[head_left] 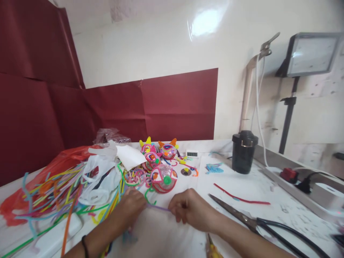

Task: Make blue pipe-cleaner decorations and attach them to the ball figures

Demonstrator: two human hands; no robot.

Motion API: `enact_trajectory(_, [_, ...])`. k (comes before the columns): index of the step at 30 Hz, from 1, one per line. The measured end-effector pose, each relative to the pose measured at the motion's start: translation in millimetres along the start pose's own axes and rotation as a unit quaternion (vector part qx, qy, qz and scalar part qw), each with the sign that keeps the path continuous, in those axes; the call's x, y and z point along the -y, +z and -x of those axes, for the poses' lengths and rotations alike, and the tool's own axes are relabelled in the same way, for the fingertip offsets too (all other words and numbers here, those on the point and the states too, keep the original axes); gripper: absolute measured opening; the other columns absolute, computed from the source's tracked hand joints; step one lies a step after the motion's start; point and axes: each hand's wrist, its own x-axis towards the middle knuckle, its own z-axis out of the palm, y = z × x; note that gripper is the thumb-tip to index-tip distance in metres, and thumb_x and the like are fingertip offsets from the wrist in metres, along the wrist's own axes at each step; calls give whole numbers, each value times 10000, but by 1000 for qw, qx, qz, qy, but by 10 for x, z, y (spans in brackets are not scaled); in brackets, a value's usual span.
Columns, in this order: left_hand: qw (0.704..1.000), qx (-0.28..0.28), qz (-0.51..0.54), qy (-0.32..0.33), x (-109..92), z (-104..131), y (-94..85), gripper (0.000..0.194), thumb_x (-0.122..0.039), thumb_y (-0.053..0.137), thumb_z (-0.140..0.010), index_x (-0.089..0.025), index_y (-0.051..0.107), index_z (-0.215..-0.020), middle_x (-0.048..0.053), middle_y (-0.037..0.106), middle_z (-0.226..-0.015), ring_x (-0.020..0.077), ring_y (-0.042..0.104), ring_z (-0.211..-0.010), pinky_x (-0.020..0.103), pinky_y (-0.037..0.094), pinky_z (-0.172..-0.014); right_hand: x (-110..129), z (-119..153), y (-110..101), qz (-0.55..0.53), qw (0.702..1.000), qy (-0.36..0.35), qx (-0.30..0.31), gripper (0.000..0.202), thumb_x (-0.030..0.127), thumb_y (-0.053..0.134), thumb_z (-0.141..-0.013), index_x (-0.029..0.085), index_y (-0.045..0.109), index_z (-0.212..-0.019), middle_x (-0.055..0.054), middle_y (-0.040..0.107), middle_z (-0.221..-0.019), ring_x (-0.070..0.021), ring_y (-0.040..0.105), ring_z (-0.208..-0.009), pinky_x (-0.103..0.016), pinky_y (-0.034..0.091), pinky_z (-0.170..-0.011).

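Observation:
Between my two hands a purple pipe cleaner [159, 208] is stretched nearly level above the white table. My left hand [133, 202] is closed on its left end, and the fingers look slightly blurred. Thumb and fingers of my right hand [185, 207] pinch the other end. Just behind them sits a round ball [164, 178] decorated with pink strips and a green nose. Smaller decorated balls, one with orange ears [168, 150], stand farther back. A green pipe cleaner piece [149, 198] lies close to my left hand.
Large black-handled scissors [248, 221] and a red pipe cleaner [242, 199] lie at right. A yellow-handled tool [213, 249] is near my right forearm. Many loose pipe cleaners [59, 190] and a white plastic bag [99, 182] cover the left. A black cup [244, 152] and power strip [298, 193] stand right.

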Motion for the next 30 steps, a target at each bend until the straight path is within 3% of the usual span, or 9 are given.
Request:
enact_trajectory(3, [997, 44, -64, -5, 17, 12, -107, 260, -213, 394, -892, -210, 603, -738, 40, 633, -736, 193, 553, -752, 369, 352, -838, 114, 72, -199, 96, 994, -9, 54, 395, -26, 405, -575, 155, 703, -760, 19, 625, -517, -102, 567, -488, -172, 401, -494])
enact_trajectory(7, [987, 86, -130, -29, 36, 88, -190, 220, -190, 403, -878, -197, 609, -801, 59, 644, -803, 209, 567, -810, 378, 376, -838, 221, 155, -436, 249, 965, -65, 47, 283, 3, 440, -644, 184, 654, -608, 13, 590, -518, -115, 531, -516, -205, 380, -532])
enact_trajectory(9, [991, 67, -105, -52, 81, 155, -218, 172, -190, 465, -843, -208, 610, -935, 73, 652, -941, 224, 568, -926, 380, 381, -883, 241, 179, -535, 285, 955, -75, 35, 262, 30, 448, -674, 196, 644, -620, 12, 582, -535, -123, 511, -523, -212, 357, -518])
enact_trajectory(11, [993, 29, -67, -92, 142, 228, -250, 300, -211, 526, -803, -215, 559, -1102, 94, 610, -1125, 240, 533, -1059, 377, 384, -925, 240, 191, -619, 285, 956, -73, 19, 247, 67, 444, -713, 205, 638, -648, 19, 562, -529, -123, 496, -510, -215, 350, -511])
enact_trajectory(14, [977, -30, -49, -204, 215, 316, -294, 397, -331, 535, -796, -183, 511, -1164, 123, 573, -1174, 261, 517, -1096, 385, 400, -925, 213, 185, -694, 277, 958, -76, 16, 259, 93, 423, -746, 212, 622, -629, 29, 530, -497, -122, 486, -483, -227, 351, -528])
enact_trajectory(18, [931, -4, -52, -361, 169, 361, -289, 564, -524, 449, -799, -109, 481, -1179, 168, 583, -1118, 294, 567, -1006, 398, 430, -847, 201, 160, -660, 298, 952, -61, 22, 256, 81, 447, -731, 211, 664, -692, 12, 575, -525, -132, 507, -499, -233, 336, -525])
enact_trajectory(21, [920, 45, -56, -385, 39, 343, -229, 641, -563, 470, -763, -103, 459, -1209, 178, 576, -1133, 308, 552, -1041, 388, 416, -853, 245, 152, -573, 330, 942, -36, 44, 247, 93, 454, -747, 200, 674, -713, -19, 623, -585, -151, 548, -565, -236, 324, -528])
enact_trajectory(25, [914, 63, -61, -395, -64, 282, -158, 570, -409, 541, -741, -100, 455, -1212, 183, 567, -1134, 306, 540, -1072, 365, 405, -859, 290, 149, -432, 375, 924, 7, 76, 231, 118, 468, -770, 190, 680, -712, -69, 679, -703, -201, 609, -700, -256, 339, -577])
enact_trajectory(30, [908, 37, -21, -416, 61, 229, -191, 642, -217, 590, -686, -111, 380, -1283, 172, 556, -1203, 268, 553, -1072, 316, 419, -844, 264, 135, -245, 384, 917, 26, 108, 242, 108, 469, -774, 185, 695, -733, -103, 701, -778, -247, 636, -776, -276, 343, -595])
